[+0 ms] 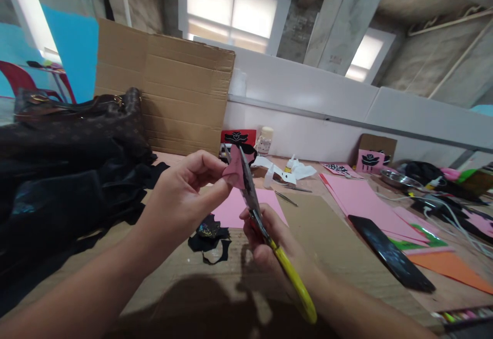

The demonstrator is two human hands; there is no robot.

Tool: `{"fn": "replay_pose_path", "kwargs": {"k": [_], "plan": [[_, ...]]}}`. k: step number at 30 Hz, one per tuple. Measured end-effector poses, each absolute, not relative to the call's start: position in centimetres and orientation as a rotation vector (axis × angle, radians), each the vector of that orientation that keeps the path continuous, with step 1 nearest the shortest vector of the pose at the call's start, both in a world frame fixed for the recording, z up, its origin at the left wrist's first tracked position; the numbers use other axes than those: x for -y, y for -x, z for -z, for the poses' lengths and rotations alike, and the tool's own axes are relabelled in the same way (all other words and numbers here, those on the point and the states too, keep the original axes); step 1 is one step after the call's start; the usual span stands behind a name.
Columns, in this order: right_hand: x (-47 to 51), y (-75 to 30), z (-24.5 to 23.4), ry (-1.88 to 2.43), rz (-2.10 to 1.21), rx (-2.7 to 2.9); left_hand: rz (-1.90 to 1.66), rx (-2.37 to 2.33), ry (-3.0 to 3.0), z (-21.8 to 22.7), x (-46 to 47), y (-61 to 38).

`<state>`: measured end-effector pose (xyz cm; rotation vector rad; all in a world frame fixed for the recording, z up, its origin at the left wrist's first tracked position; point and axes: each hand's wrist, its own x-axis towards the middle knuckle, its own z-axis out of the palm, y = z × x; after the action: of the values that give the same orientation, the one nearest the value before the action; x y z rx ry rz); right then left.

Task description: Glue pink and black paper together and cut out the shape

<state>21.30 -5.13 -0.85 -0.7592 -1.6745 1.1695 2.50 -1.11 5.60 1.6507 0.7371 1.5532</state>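
Note:
My left hand pinches a small pink piece of paper between thumb and fingers, raised above the work surface. Yellow-handled scissors are gripped in my right hand, blades pointing up and away from me. The pink piece lies between the parted blades. A black shape shows just behind the blade tips; whether it is joined to the pink piece I cannot tell. Below my hands, black scraps, one with glitter, rest on the cardboard mat. A pink sheet lies beyond them, partly hidden by my right hand.
Black fabric and a brown handbag fill the left side. An upright cardboard panel stands behind. To the right lie pink sheets, a phone and orange paper. Tweezers and small bottles sit ahead.

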Motion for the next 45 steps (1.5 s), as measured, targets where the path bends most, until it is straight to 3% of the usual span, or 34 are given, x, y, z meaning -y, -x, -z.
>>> {"fn": "replay_pose_path", "kwargs": {"k": [45], "plan": [[5.13, -21.41, 0.60, 0.836, -1.075, 1.716, -1.601, -0.791, -1.664, -5.53, 1.30, -2.49]]}}
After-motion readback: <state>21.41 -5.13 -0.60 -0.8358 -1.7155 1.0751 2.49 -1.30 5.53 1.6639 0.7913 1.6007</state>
